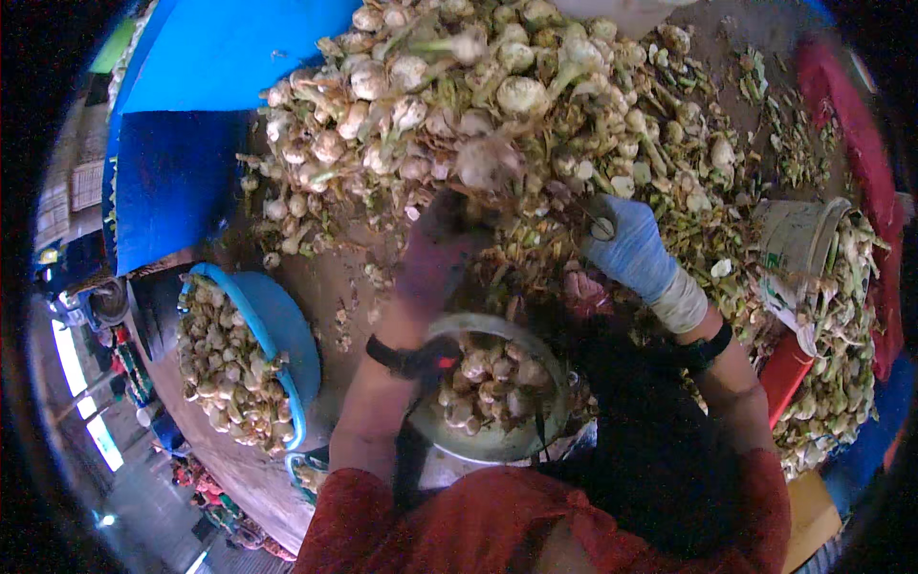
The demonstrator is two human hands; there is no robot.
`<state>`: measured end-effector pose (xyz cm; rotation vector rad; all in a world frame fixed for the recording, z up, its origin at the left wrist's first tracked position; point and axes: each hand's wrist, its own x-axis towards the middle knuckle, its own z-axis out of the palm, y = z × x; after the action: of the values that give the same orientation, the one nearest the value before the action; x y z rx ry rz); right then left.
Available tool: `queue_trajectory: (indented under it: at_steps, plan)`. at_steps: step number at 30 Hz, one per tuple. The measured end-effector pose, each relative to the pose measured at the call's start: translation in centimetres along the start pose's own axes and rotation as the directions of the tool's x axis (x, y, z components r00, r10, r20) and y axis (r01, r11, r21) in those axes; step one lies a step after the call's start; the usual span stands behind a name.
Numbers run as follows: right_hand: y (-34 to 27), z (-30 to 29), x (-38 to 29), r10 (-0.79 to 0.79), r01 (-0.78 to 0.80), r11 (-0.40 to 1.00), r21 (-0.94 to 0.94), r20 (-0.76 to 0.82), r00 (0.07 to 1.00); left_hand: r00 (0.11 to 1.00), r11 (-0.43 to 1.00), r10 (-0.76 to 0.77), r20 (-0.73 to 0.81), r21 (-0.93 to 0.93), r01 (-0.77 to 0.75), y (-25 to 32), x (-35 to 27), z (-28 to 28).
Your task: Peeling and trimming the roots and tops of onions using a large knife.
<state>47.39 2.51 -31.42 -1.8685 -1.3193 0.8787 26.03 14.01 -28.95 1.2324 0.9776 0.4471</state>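
Note:
My left hand [439, 251], in a dark glove, is closed at the near edge of a large heap of garlic [401, 122]. Motion blurs a garlic bulb [489, 163] at its fingertips, and the exact grip is partly lost in shadow. In a blue glove with a pale cuff, my right hand [631, 247] grips a thin metal tool [602, 228] with a round end; its kind is not clear. Below and between my forearms stands a round pail [552, 359] holding trimmed garlic bulbs [495, 387]. Cut stems and peelings [531, 247] lie between the hands.
To the left is a blue tub [297, 337] full of garlic bulbs [222, 366], beneath a blue sheet [179, 179]. On the right, a tipped whitish bucket [796, 237] lies by more stemmed garlic [832, 402] and a red object [789, 377]. Red cloth [853, 136] edges the far right.

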Motion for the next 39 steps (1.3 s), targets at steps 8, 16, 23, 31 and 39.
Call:
queue_trajectory:
  at_steps: [8,16,23,31,39]
  plan:
    - [-2.4,-0.2,-1.1,-0.252,0.312,0.888,-0.338,0.21,0.945,0.997,0.946,-0.074,-0.004,-0.316,0.069,-1.0,-4.2,1.8]
    - [-3.3,-0.3,-1.0,-0.396,0.452,0.838,-0.305,0.229,0.889,0.994,0.901,0.091,0.055,-0.429,-0.059,-4.1,-6.0,0.8]
    - [-2.6,0.5,-1.2,-0.256,0.383,0.872,-0.305,0.382,0.888,0.997,0.906,0.028,0.07,-0.423,0.004,-3.6,-7.2,1.9]
    - [2.5,2.5,-1.6,-0.348,0.418,0.886,-0.198,0.311,0.884,0.931,0.71,-0.038,0.362,-0.646,0.281,-4.8,-6.7,2.0]
    - [3.5,0.3,-3.5,-0.009,0.014,0.999,-0.033,0.126,0.992,0.972,0.592,0.142,0.187,-0.803,0.068,-2.1,-0.7,1.3]
